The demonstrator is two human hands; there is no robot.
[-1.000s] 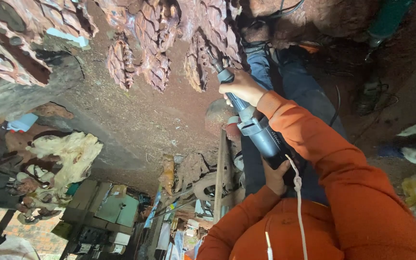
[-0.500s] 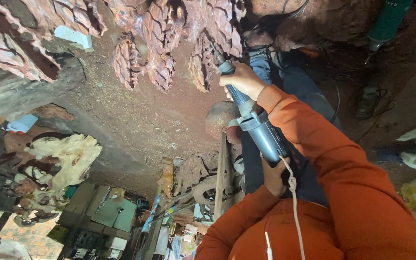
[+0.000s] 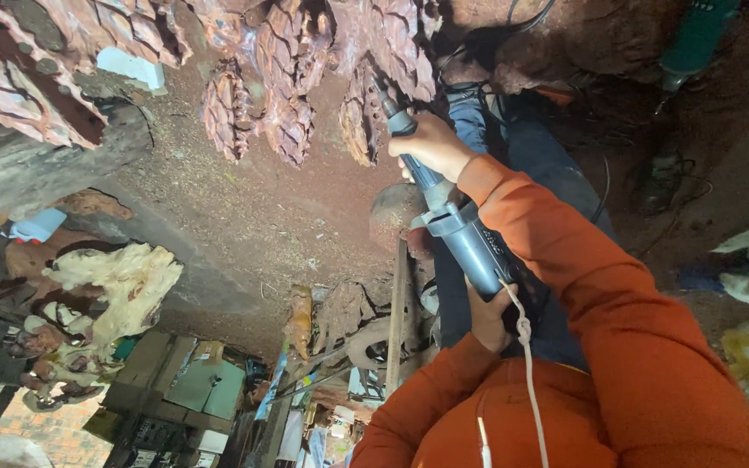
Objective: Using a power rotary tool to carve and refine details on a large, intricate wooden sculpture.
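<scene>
Two orange sleeves, two hands on one blue-grey power tool (image 3: 459, 227). One hand (image 3: 485, 318), nearest the body, wraps shut around the tool's rear by the white cord (image 3: 526, 347). The other hand (image 3: 431, 145) clamps its neck, farther out. Beyond it, the tool's tip meets the reddish scaled wood carving (image 3: 305, 78).

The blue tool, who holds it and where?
Both hands grip the blue die grinder: the hand on the orange-sleeved arm wraps its front neck near the carved wood; the other hand holds its rear end.
</scene>
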